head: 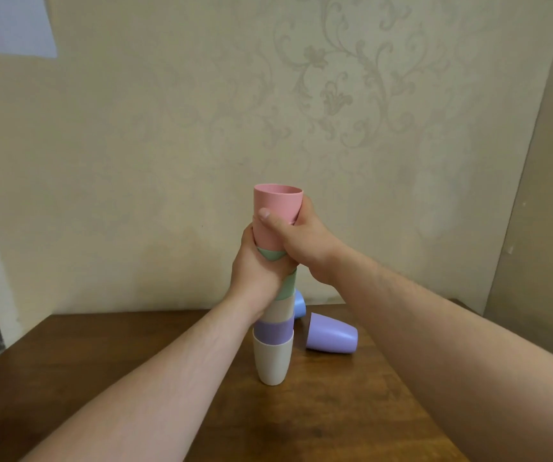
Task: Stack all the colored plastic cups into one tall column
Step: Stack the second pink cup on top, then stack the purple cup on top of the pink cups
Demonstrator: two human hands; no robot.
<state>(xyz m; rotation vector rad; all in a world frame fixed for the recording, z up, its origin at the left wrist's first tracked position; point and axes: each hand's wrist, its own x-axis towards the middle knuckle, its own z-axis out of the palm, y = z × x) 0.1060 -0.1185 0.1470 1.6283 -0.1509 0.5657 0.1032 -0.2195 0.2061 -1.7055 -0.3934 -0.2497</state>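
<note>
As the nested column stands on a white cup (271,363) at the wooden surface (68,368) ctr, the right hand (296,243) wraps the top pink cup (275,211); left hand (256,278) clamps the green cup (286,285) below. A purple cup (331,333) lies tipped just right of the column w/ a blue cup (299,305) behind.

Upright cup column (273,331), pink-topped

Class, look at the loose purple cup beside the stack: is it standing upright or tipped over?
Tipped over. The purple cup lies on its side on the table.
</note>
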